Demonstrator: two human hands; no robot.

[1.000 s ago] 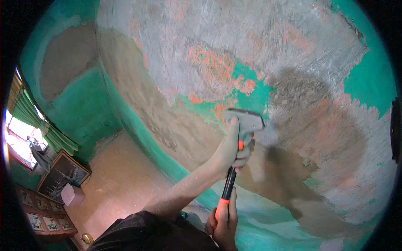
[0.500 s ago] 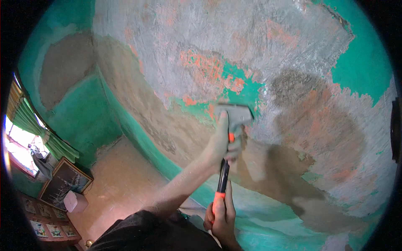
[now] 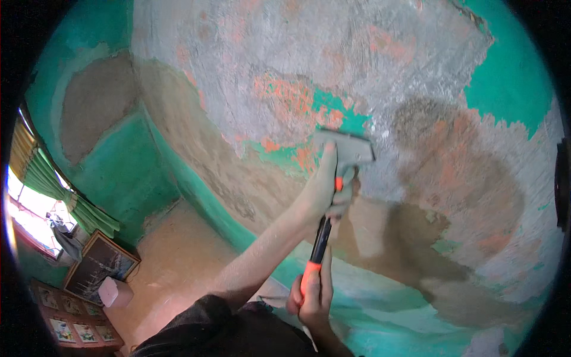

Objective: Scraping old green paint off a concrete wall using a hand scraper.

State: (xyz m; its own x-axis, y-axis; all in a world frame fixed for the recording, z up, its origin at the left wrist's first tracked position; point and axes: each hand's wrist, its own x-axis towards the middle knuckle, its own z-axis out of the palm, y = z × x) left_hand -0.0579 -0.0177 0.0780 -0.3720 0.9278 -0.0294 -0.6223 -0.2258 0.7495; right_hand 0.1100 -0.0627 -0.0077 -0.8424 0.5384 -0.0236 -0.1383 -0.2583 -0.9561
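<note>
A long-handled scraper (image 3: 355, 150) with a wide grey head and a black and orange handle is held up to the wall (image 3: 428, 65). My left hand (image 3: 326, 187) is wrapped round the neck just below the head, thumb laid up along it. Lower down, my right hand (image 3: 314, 300) grips the orange end of the handle. The blade edge lies at the lower border of a green paint patch (image 3: 357, 123). Around it the surface is bare grey, with orange-pink traces (image 3: 285, 92).
Green paint (image 3: 505, 89) covers the wall at the upper right. To the left are a brown floor (image 3: 172, 244), a green curtain (image 3: 50, 184) by a bright window, a framed picture (image 3: 98, 262), a pink container (image 3: 116, 293) and a cabinet (image 3: 77, 318) with pictures.
The scraper head has moved a little up and to the right along the wall, both hands keeping their grip. The view has shifted slightly.
</note>
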